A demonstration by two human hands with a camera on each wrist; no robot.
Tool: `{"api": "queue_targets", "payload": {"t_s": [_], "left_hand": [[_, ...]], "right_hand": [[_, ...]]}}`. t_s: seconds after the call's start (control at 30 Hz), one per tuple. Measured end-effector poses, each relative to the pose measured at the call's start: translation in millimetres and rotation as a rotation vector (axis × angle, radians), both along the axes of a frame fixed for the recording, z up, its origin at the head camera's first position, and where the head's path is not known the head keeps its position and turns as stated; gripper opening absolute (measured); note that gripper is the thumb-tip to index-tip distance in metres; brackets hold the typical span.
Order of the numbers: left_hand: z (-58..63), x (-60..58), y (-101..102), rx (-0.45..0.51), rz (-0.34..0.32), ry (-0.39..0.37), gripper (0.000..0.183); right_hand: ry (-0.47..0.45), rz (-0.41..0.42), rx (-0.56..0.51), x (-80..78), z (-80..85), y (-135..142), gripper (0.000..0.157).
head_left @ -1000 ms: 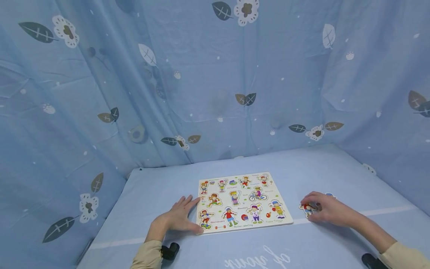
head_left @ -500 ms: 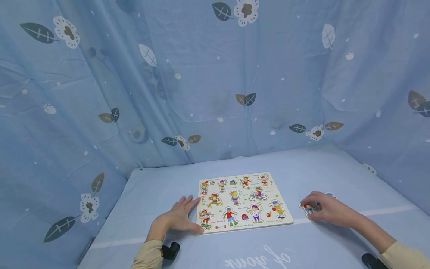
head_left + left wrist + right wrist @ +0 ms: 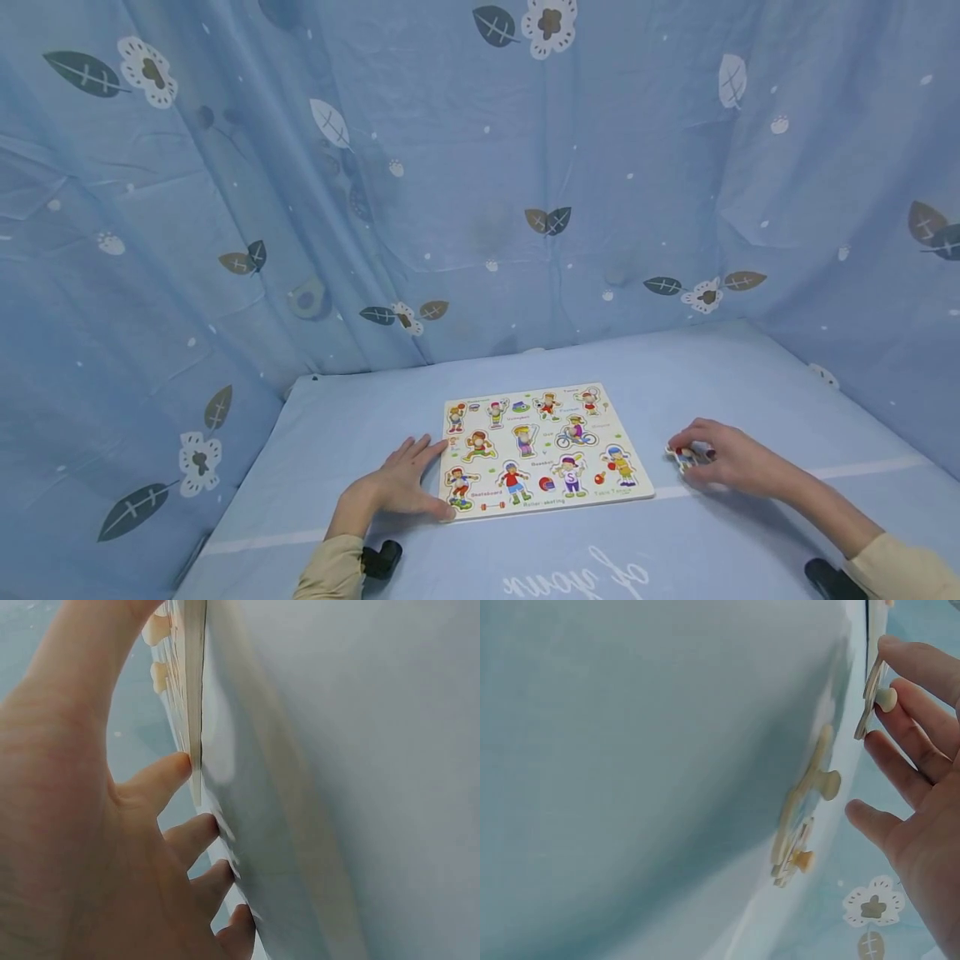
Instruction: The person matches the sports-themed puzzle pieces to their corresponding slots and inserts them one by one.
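Observation:
A wooden knob puzzle board (image 3: pixel 536 451) with printed sports figures lies flat on the bed-like surface. At its left edge rests my left hand (image 3: pixel 405 483), fingers spread, thumb at the near corner; in the left wrist view the index fingertip (image 3: pixel 180 766) meets the board's edge (image 3: pixel 195 690). Off the board's right side, my right hand (image 3: pixel 738 458) pinches a small figure puzzle piece (image 3: pixel 684 457). The right wrist view shows this piece (image 3: pixel 870 694) edge-on, its pale knob (image 3: pixel 886 699) among the fingers, clear of the surface.
Lower in the right wrist view, loose knobbed pieces (image 3: pixel 804 799) lie on the blue cloth; the head view hides them behind the right hand. A blue patterned curtain (image 3: pixel 480 167) hangs behind the surface. Dark wrist devices (image 3: pixel 381 560) sit at both sleeves.
The right hand has risen slightly and tilted the puzzle piece up with it. A blue-edged piece formerly visible beyond that hand is now covered. My left hand and the board stay put.

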State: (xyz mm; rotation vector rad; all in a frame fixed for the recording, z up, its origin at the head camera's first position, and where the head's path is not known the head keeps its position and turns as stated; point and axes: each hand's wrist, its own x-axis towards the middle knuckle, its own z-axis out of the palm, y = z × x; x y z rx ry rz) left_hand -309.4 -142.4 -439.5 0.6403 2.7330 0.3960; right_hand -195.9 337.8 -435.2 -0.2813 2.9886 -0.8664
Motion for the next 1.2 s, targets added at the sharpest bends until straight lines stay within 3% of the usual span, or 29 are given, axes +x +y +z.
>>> {"api": "queue_targets", "payload": {"t_s": [0.33, 0.6, 0.97, 1.2], "left_hand": [[1.7, 2.4, -1, 0.015, 0.009, 0.003, 0.110], [1.8, 2.1, 1, -0.001, 0.008, -0.002, 0.110], [3.0, 2.1, 2, -0.006, 0.010, 0.002, 0.109], [3.4, 2.2, 2, -0.007, 0.007, -0.003, 0.109]], "right_hand": [[0.098, 0.047, 0.019, -4.3, 3.6, -10, 0.043], [0.099, 0.074, 0.021, -9.8, 6.1, -20, 0.041], [0.053, 0.044, 0.008, -17.2, 11.9, -38, 0.042], [0.065, 0.109, -0.016, -22.0, 16.0, -50, 0.042]]}}
